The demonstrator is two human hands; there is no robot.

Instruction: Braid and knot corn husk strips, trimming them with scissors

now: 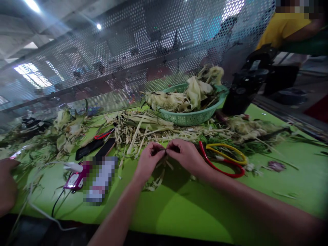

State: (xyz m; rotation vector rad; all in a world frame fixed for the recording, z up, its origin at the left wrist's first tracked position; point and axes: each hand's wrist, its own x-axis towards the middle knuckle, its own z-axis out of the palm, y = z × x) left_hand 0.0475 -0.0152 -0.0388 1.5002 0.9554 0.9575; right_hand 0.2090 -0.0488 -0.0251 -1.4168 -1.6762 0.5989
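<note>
My left hand (151, 159) and my right hand (183, 153) meet above the green table (200, 215), thumbs and forefingers pinched together. A thin dark bit shows between the fingertips, too small to name. Pale husk strips (160, 179) show just below the hands; whether they hang from the fingers I cannot tell. Behind the hands lies a heap of shredded dried husks (138, 128). Close to my right wrist are red and yellow loop handles (225, 159), like those of scissors.
A green plastic basket (189, 118) of husks stands behind, beside a black container (243, 90). On the left lie a purple device (77, 177) with cables, a phone (105, 150) and more husks (69, 131). Another person's hand (7, 186) is at the left edge; a yellow-shirted person (284, 29) is upper right.
</note>
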